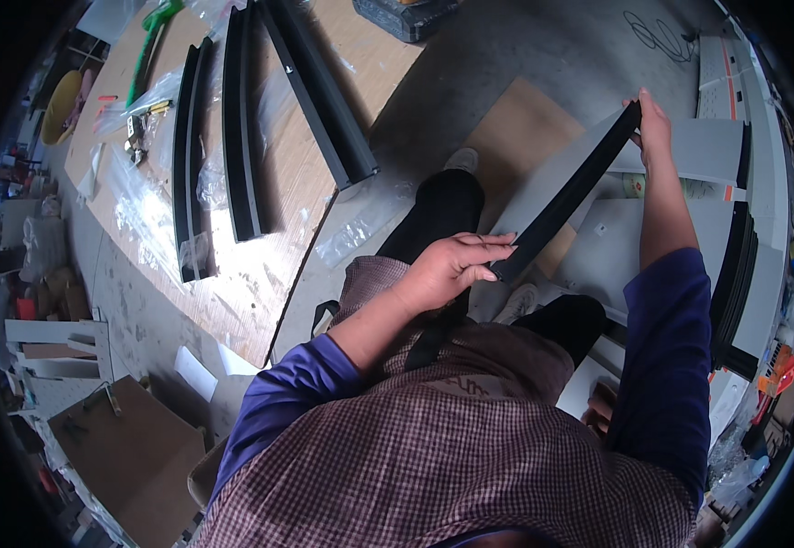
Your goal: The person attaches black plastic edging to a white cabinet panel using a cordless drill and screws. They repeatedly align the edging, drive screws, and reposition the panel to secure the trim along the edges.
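Note:
Between my hands a light grey panel point(543, 173) is tilted up, with a black edge strip point(572, 190) running along its upper side. My left hand point(452, 267) is closed on the near end of the strip, thumb below and fingers on top. At the far end my right hand point(654, 128) grips the panel's corner, its fingers partly hidden behind the strip. The panel slopes from near my lap up to the far right. Below and beside it, other grey panels point(666, 247) with black edges lie to my right.
A wooden table point(251, 310) at left bears black channel profiles point(240, 137), clear plastic wrap point(146, 196) and a green-handled tool point(146, 55). A dark case point(406, 20) stands beyond it. Cardboard point(515, 110) lies on the floor ahead. An orange item point(778, 370) is at far right.

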Demonstrator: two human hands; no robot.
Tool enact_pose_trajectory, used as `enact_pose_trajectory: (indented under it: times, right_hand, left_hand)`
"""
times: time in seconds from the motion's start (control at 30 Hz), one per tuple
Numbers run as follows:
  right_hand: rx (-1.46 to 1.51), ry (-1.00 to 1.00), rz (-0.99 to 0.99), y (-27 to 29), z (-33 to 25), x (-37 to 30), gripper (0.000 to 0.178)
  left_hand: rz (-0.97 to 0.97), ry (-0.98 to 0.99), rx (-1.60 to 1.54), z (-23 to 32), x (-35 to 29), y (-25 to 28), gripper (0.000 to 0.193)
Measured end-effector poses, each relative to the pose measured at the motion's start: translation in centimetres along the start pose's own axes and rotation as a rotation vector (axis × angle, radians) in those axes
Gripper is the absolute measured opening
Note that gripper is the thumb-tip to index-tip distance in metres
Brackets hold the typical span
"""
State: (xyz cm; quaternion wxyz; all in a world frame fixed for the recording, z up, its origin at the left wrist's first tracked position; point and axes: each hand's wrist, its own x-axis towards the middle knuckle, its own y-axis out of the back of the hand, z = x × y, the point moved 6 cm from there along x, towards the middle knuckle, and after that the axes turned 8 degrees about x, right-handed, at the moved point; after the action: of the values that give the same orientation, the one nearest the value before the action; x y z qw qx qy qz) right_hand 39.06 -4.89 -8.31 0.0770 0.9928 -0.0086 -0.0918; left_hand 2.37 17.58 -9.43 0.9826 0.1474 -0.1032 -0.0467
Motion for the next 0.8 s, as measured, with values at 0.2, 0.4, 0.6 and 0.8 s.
enact_pose_trajectory:
  times: [0.2, 0.4, 0.6, 0.8]
  right_hand:
    - [0.023, 0.001, 0.019, -0.1, -0.1, -0.6, 0.044]
    - [0.023, 0.006, 0.022, 0.5, 0.1, -0.5, 0.045]
    - [0.006, 0.007, 0.034, 0.1, 0.0, -0.6, 0.047]
    - [-0.013, 0.005, 0.053, 0.2, 0.3, -0.4, 0.047]
  left_hand:
    - [0.02, 0.066, 0.036, 0.2, -1.1, 1.0, 0.037]
    - [0.154, 0.278, 0.015, 1.5, 0.3, 3.6, 0.031]
    - [-0.012, 0.258, 0.288, 7.1, 7.5, -0.9, 0.083]
    - [-0.274, 0.596, 0.531, 5.3, 11.1, -3.7, 0.081]
